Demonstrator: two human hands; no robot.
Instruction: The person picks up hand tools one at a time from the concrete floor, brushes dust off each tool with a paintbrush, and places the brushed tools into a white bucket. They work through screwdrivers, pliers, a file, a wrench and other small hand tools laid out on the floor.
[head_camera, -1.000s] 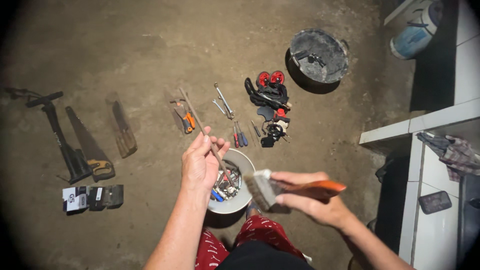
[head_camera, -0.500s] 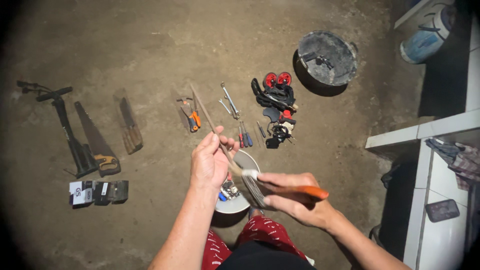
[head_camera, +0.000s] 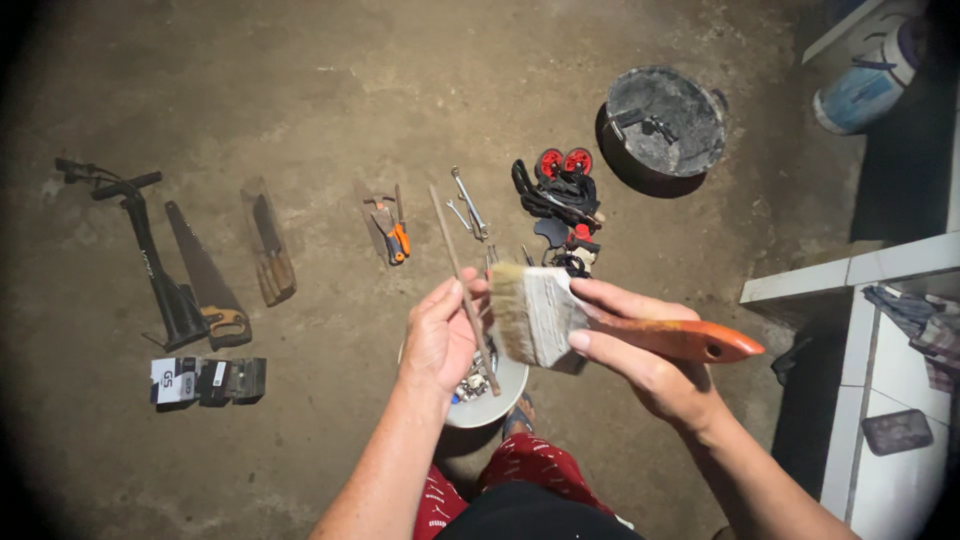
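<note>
Below both hands, a white bowl (head_camera: 500, 400) holds small metal parts (head_camera: 470, 386).

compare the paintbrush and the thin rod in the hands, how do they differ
The paintbrush is broad, with pale bristles and an orange handle; the thin rod is slim, dark and plain along its length. The right hand holds the paintbrush lying nearly level, bristles toward the left; the left hand holds the thin rod slanting steeply, its upper end pointing away. Both are held up over the white bowl on the floor.
</note>
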